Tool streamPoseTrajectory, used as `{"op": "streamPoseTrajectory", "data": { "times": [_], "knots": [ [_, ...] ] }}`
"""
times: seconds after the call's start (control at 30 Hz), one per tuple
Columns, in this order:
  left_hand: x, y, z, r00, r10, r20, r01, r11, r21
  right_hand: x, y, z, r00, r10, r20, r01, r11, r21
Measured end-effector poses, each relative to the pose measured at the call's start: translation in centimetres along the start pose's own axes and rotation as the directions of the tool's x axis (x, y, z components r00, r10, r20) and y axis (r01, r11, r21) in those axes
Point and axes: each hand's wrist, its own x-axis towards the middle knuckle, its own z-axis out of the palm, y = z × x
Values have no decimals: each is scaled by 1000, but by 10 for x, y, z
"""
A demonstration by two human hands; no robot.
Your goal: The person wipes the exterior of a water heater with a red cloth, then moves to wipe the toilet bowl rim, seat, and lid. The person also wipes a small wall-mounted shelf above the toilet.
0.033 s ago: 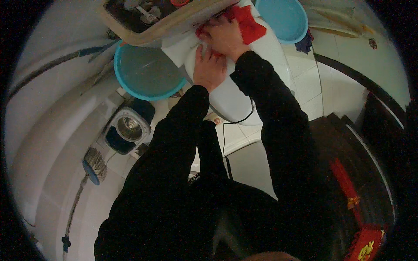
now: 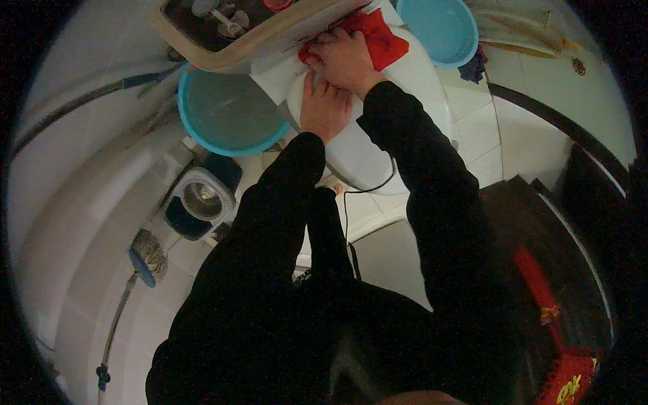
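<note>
Toward twelve o'clock I observed a bright red, rumpled cloth [image 2: 388,46]. The right hand [image 2: 347,62] lay over it, the left hand [image 2: 326,111] adjacent; neither grip could I determine.

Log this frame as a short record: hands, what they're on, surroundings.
right_hand: on the red cloth, fingers bent; right hand
left_hand: left hand close beside the right; grip unclear
surface: white toilet lid
basins: left blue basin; right blue basin
floor_left: mop bucket, mop
top_edge: tan-rimmed container with items inside
</note>
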Motion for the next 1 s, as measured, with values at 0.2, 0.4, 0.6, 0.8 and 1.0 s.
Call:
{"op": "streamPoseTrajectory", "data": {
  "times": [0.2,0.4,0.6,0.8,1.0],
  "knots": [
    [-1,0,1,1000,13,-20,-14,999,-39,-4,41,-5,997,54,-59,-59,994,-96],
    [1,5,-2,1000,-13,2,13,1000,28,-10,50,-16,976,201,-79,-215,948,-237],
    [4,2,0,999,7,41,-10,997,81,-17,34,6,987,112,-112,-102,990,95],
    [3,6,-4,999,-7,51,6,1000,17,-76,69,9,718,489,-495,-405,872,274],
    [6,10,-1,999,-7,46,5,999,48,-177,74,36,544,806,-234,-781,588,212]
  ]
}}
